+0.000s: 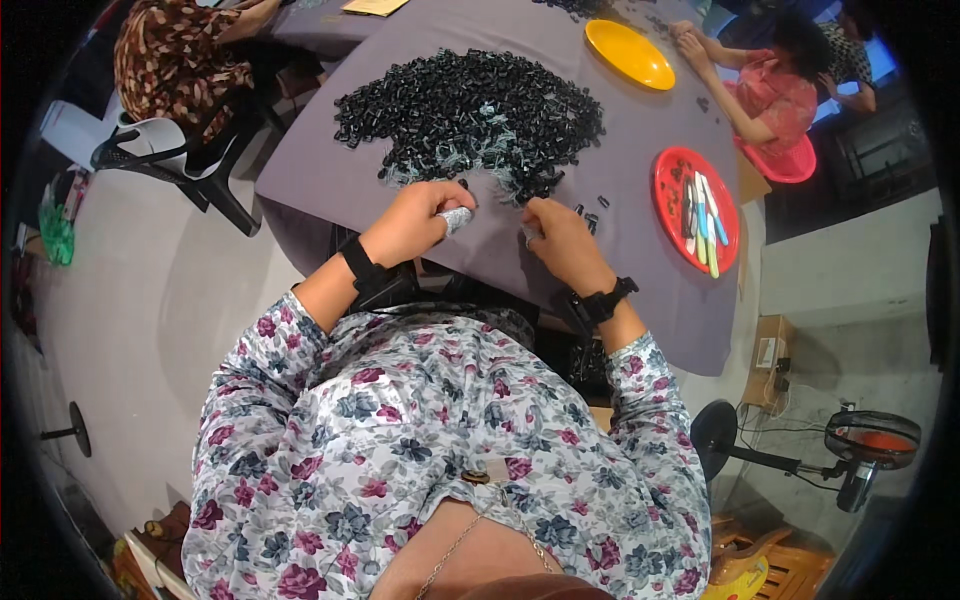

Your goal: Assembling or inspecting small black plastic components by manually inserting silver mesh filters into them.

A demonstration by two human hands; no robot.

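Left hand (415, 222) pinches a small pale piece (456, 218) just below the black pile (470, 115); right hand (560, 240) curled, grip unclear (hold steady, work close to pile).

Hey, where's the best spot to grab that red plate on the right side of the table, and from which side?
Probably the red plate by its near rim, a pinch grip coming from the right hand side. The rim there is bare, while the small tools lie across the middle and far part, so keep it level.
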